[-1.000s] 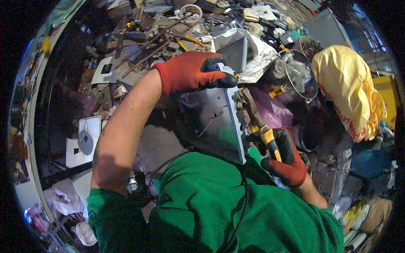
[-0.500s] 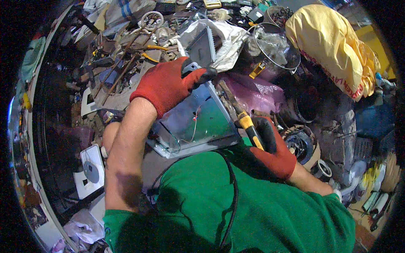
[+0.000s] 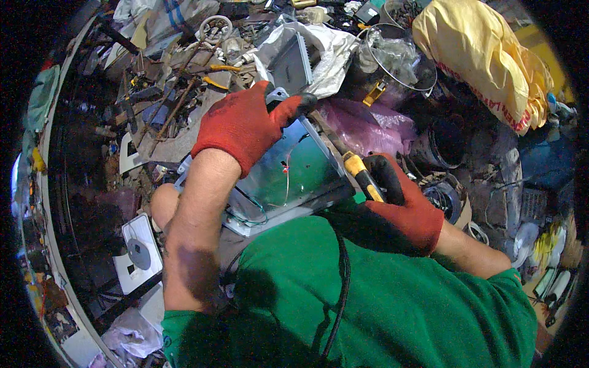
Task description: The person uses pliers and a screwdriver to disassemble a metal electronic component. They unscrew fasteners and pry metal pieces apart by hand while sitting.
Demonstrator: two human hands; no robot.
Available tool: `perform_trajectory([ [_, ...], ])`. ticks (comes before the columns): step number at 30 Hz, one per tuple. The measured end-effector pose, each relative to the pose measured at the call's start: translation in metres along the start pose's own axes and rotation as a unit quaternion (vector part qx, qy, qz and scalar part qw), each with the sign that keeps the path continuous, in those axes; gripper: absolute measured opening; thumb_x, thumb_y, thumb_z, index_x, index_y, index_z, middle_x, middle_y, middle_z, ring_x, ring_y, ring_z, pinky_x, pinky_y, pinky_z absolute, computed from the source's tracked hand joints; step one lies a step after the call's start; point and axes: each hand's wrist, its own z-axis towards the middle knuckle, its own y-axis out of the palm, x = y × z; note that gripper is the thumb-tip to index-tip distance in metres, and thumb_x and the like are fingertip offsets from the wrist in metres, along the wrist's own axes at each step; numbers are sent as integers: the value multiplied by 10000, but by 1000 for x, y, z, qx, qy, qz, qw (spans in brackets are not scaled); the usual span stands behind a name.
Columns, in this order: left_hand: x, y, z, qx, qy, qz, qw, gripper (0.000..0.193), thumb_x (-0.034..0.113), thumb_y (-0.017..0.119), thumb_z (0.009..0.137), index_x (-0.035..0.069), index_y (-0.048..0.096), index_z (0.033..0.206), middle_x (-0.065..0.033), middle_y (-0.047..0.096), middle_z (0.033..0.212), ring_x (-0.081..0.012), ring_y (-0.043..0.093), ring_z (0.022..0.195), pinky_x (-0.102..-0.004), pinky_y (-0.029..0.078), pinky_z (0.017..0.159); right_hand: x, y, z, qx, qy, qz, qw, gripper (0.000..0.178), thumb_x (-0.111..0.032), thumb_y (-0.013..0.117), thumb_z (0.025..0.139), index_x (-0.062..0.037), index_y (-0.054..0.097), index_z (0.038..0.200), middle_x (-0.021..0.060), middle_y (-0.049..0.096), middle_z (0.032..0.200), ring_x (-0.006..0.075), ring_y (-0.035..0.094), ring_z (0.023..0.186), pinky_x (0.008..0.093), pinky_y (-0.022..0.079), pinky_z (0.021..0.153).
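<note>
Pinching the top corner of a grey metal casing [image 3: 313,162], the gloved left hand [image 3: 242,126] curls over its rim. The casing lies between the 2 hands, its right edge slanting down rightward. A yellow-and-black-handled tool [image 3: 362,176], long axis pointing up-left, sits in the closed, gloved right hand [image 3: 406,208].

From the person's head, the left of two fisheye cameras is looking steeply down and forward. The green shirt [image 3: 392,294] is filling the near edge, close below; the left hand [image 3: 236,126] and right hand [image 3: 408,211] are sitting mid-view, farther off. The view is reaching a yellow sack [image 3: 478,52] at far right and bending the pale rail [image 3: 44,202] at left.
</note>
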Motion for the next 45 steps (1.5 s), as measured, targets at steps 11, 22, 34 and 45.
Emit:
perform_trajectory([
  [11,14,-6,-18,50,-20,39,998,745,671,530,874,7,597,1204,-224,695,1032,-379,669,1000,-468,532,850,4,17,-7,67,39,16,997,837,-55,678,794,-15,239,1505,203,386,1460,303,374,1376,373,280,1156],
  [22,8,7,-15,95,20,32,995,696,693,537,856,41,638,1074,-203,710,959,-374,687,937,-468,547,800,11,22,-2,119,11,-144,982,851,-120,709,780,-7,258,1493,223,416,1438,308,418,1352,380,333,1123],
  [34,11,8,-20,101,16,38,994,685,711,528,845,51,664,967,-188,712,879,-371,700,861,-475,555,726,16,21,22,107,42,-213,970,604,-90,747,730,-48,514,1285,141,628,1133,244,608,1072,355,464,945],
  [45,5,14,-20,168,11,37,985,648,697,523,853,71,693,854,-183,700,777,-365,704,758,-468,552,626,36,5,35,104,-92,-302,943,541,-38,626,728,-52,530,1260,194,647,1083,365,647,1022,388,500,893],
])
